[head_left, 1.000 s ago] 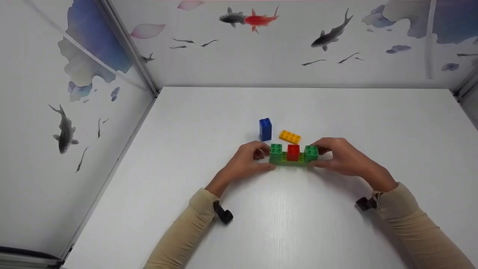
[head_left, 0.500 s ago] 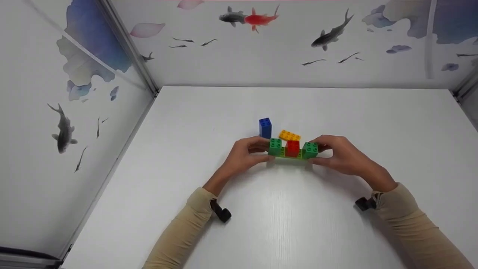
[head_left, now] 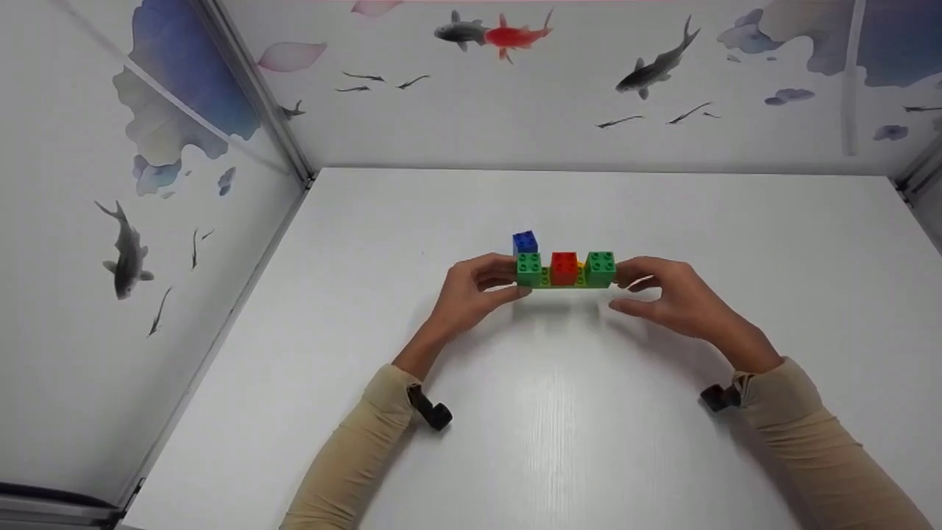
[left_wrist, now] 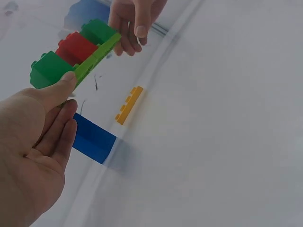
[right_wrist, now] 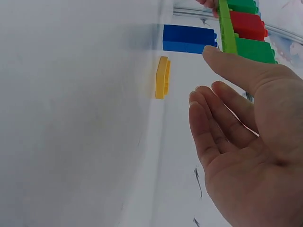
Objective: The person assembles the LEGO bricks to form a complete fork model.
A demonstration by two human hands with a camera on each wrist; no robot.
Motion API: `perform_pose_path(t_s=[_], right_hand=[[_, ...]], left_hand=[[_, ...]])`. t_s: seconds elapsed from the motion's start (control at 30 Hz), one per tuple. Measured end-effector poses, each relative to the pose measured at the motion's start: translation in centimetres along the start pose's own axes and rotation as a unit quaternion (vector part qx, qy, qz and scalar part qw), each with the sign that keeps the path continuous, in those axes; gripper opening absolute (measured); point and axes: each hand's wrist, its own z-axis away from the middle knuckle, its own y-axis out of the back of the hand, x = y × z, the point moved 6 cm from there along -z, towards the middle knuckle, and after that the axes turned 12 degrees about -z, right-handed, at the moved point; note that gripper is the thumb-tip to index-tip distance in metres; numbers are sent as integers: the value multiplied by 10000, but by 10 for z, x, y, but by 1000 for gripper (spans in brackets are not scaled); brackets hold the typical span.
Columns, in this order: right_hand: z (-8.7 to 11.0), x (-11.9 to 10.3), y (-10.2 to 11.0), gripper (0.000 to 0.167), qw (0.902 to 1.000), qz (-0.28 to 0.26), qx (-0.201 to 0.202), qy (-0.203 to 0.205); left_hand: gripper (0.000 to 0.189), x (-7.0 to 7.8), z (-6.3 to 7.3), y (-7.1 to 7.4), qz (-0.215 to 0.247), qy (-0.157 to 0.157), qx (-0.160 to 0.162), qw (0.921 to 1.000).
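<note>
My left hand (head_left: 475, 294) pinches the left end of a building-block assembly, thumb in front and fingers behind, holding it above the table. Its base is a lime-green plate (left_wrist: 97, 60). On that sit a green block (head_left: 528, 269) at the left, a red block (head_left: 564, 269) in the middle and another green block (head_left: 600, 269) at the right. My right hand (head_left: 673, 294) is just off the right end, thumb and fingers apart with nothing between them. Behind the assembly stands a tall blue block (left_wrist: 94, 138). A thin yellow plate (right_wrist: 162, 78) lies by it, mostly hidden in the head view.
The white table (head_left: 368, 243) runs back to a wall (head_left: 515, 118) printed with fish. Another printed wall (head_left: 66, 221) rises along the left side. A black wrist camera mount (head_left: 430, 408) hangs at the left cuff, and a similar mount (head_left: 720, 397) at the right.
The assembly has risen off the table and moved back and slightly left, covering more of the blue block and the yellow plate. My right hand has let go of its right end.
</note>
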Motion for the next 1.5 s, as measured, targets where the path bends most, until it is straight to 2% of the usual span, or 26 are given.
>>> perform_pose_path(t_s=[0.2, 0.47, 0.63, 0.97, 1.13, 1.27, 1.5], right_hand=[[-7, 9, -3, 43, 9997, 35, -25, -221], [-24, 12, -12, 33, 9979, 8, -30, -653], [-34, 14, -18, 35, 9956, 46, -42, -938], [-48, 16, -26, 37, 9921, 279, 55, -1224], [-48, 18, -26, 33, 9902, 290, 160, -1360], [-44, 18, -26, 32, 9916, 323, 147, -1244], [-28, 13, -30, 26, 9938, 229, -152, -1075]], left_hand=[[42, -1, -2, 5, 143, 41, 140, 9998], [42, 0, -1, 5, 132, 80, 237, 9996], [42, 1, -1, 5, 93, 141, 317, 9994], [44, 0, 0, 6, 89, 201, 423, 9989], [44, 0, 0, 4, 84, 194, 411, 9989], [44, -1, 1, 3, 93, 203, 363, 9991], [44, 0, 2, 2, 121, 226, 290, 9993]])
